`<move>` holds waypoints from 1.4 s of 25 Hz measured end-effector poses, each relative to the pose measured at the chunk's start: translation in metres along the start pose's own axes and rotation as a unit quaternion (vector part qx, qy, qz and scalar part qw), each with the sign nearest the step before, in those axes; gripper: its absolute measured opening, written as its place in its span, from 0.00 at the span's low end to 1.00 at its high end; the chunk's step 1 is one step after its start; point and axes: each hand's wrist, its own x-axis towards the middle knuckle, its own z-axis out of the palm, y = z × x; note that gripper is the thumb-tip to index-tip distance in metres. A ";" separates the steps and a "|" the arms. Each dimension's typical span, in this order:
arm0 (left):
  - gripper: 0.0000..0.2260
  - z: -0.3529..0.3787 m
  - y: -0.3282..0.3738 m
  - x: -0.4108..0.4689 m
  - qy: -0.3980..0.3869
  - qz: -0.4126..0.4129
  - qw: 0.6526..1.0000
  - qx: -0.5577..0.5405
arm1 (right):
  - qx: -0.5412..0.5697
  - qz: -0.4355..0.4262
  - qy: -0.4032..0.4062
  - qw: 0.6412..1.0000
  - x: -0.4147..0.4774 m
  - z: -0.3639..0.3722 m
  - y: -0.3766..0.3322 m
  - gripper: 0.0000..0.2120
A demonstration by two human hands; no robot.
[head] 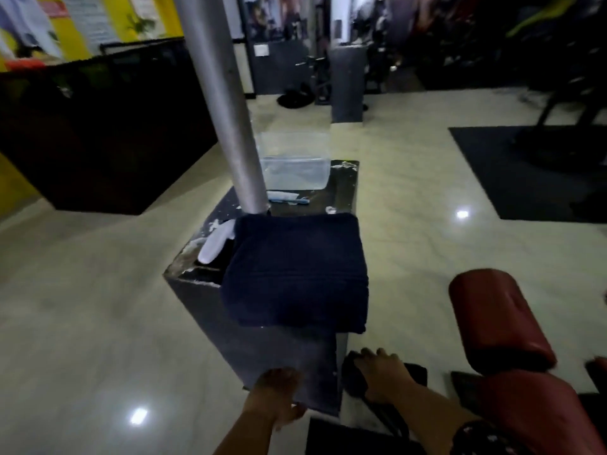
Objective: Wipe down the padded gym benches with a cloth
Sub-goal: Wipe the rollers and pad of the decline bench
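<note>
1. A folded navy towel (pixel 295 270) is being carried on the near end of a dark pedestal (pixel 279 356), with its front edge hanging over the pedestal's face.
2. A metal pole (pixel 223 103) is being supported by the pedestal top just behind the towel. A clear plastic container (pixel 295 172) is being held at the far end, with a blue pen-like item (pixel 289 201) between it and the pole. A white object (pixel 215 244) is lying just left of the towel; it is too blurred to identify.
3. The left hand (pixel 276 395) is being held in front of the pedestal's lower face. Its fingers are loosely bent and nothing is seen in them.
4. The right hand (pixel 381 372) is being rested on a dark cloth-like item (pixel 353 376) at the pedestal's right foot. The fingers are bent over it; whether it is being clamped cannot be told.
5. Two red padded bench rolls, an upper red pad (pixel 496 316) and a lower red pad (pixel 532 412), are being shown to the right, apart from both hands.
</note>
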 end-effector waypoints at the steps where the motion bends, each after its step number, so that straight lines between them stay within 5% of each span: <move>1: 0.25 -0.002 -0.004 0.008 0.019 0.046 0.999 0.022 | 0.015 0.017 0.004 1.000 -0.007 -0.001 -0.008 0.30; 5: 0.32 -0.008 0.007 0.042 -0.070 0.094 0.993 0.029 | 0.006 0.060 0.042 0.997 -0.035 0.001 -0.038 0.28; 9: 0.23 -0.021 0.079 0.065 -0.056 0.167 0.984 0.015 | -0.062 0.105 0.106 0.987 -0.067 -0.015 -0.023 0.29; 13: 0.34 -0.033 0.146 0.092 -0.048 0.227 0.971 0.054 | -0.059 0.233 0.176 0.955 -0.116 -0.030 0.032 0.30; 19: 0.33 -0.064 0.229 0.111 0.029 0.309 0.942 0.131 | 0.089 0.415 0.216 0.879 -0.190 -0.028 0.113 0.30; 25: 0.26 -0.063 0.299 0.123 0.132 0.370 0.911 0.128 | 0.293 0.528 0.294 0.741 -0.250 0.005 0.157 0.33; 28: 0.22 -0.064 0.320 0.144 0.147 0.415 0.887 0.143 | 0.354 0.566 0.277 0.690 -0.269 0.017 0.171 0.36; 32: 0.21 -0.071 0.330 0.184 0.178 0.467 0.831 0.243 | 0.363 0.568 0.205 0.710 -0.276 0.019 0.175 0.35; 35: 0.22 -0.074 0.337 0.207 0.199 0.546 0.765 0.277 | 0.403 0.573 0.189 0.688 -0.264 0.027 0.174 0.38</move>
